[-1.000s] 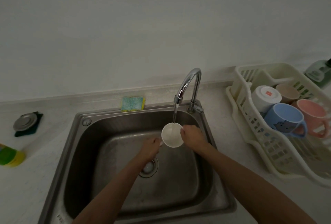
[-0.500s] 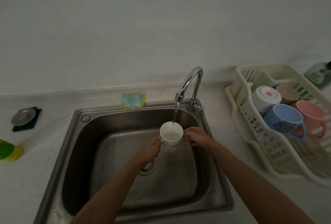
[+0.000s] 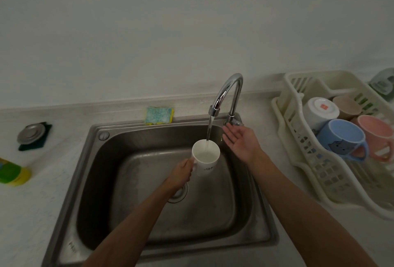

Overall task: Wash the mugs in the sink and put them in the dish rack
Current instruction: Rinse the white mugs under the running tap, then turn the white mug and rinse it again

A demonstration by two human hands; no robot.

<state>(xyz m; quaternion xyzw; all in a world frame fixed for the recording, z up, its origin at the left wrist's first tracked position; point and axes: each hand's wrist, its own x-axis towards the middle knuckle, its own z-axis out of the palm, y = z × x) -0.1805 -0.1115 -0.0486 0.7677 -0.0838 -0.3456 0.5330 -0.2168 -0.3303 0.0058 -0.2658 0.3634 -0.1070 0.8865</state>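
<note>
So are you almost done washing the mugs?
Nearly. Four mugs already sit in the dish rack. The left hand holds a white mug under the running faucet; the right hand is open near it. No other mugs show in the sink, so only racking this one remains.

Sink (image 3: pixel 91 181) floor open; faucet (image 3: pixel 231 84) arches over back right; dish rack (image 3: pixel 332 183) near end seems free, racked mugs (image 3: pixel 341 136) crowd middle.

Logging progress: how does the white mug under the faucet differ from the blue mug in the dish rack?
The white mug stands upright, mouth up, under the running faucet, gripped by the left hand; the blue mug lies tilted in the dish rack, untouched. The white mug bears small dark print; the blue mug a cat face. Both have handles.
</note>
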